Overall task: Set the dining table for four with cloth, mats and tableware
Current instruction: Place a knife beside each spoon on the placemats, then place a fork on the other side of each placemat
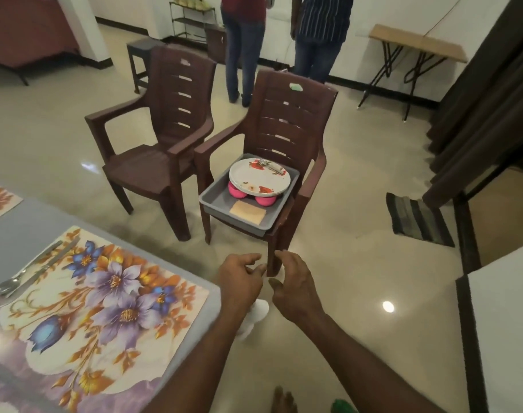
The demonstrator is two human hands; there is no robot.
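Two hands reach out empty, fingers loosely spread: the left hand (240,280) and the right hand (293,283) close together over the floor, gripping nothing. To the left of them the counter (30,222) already carries its grey cloth, a flowered mat (99,311) and, on the mat's far edge, a spoon and knife (30,272). Plates look not yet laid. Ahead of the hands, well apart, a stack of plates (259,177) rests on pink cups (235,189) inside a grey tray (212,201) on the nearer chair (287,120); fetching it seems next.
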